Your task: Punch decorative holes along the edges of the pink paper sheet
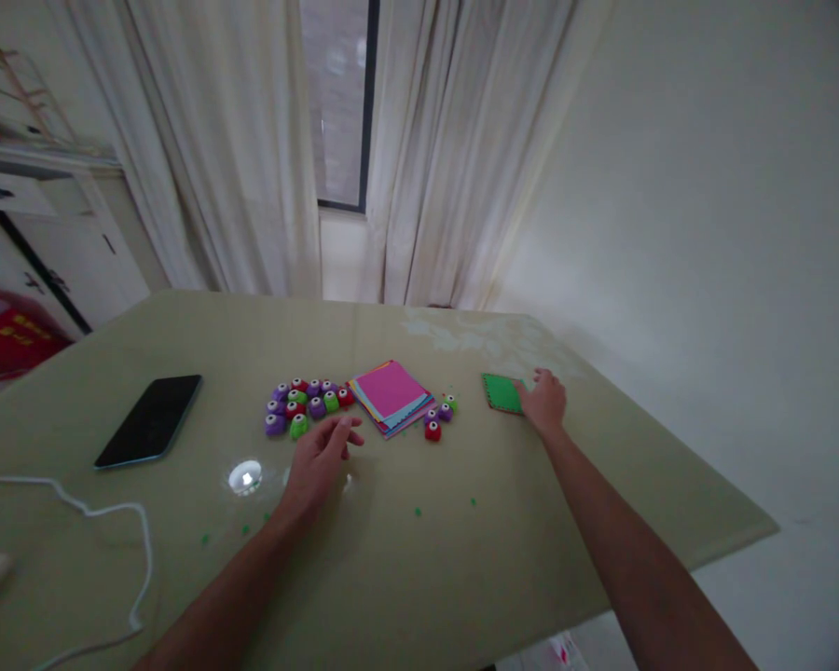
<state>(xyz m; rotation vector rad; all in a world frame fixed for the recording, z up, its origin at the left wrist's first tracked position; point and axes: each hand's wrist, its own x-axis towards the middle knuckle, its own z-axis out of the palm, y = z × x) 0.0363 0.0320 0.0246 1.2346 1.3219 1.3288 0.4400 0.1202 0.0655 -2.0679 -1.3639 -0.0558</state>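
A: The room is dim, with pale curtains (pixel 252 149) in front of a window, and a wide olive table (pixel 461 578) fills the view.

B: Where are the hands?

A: The right hand (pixel 545 401) lies flat at the far right, its fingers spread and resting on a green sheet (pixel 502 392). It presses the sheet but does not pinch it. The left hand (pixel 320 457) hovers half open and holds nothing, just beside a cluster of small purple, green and red punches (pixel 304 403).

B: What could go wrong, in your opinion?

A: I think the sheet may slide under the palm, because the table looks smooth. Also the stack of coloured paper (pixel 391 396) lies between the hands, near three loose punches (pixel 439 417); a careless sweep could scatter them.

B: And on the left?

A: A black phone (pixel 150 419) and a white cable (pixel 104 522) lie there. A sleeve or forearm could catch the cable. Small green paper bits (pixel 418 512) lie on the table.
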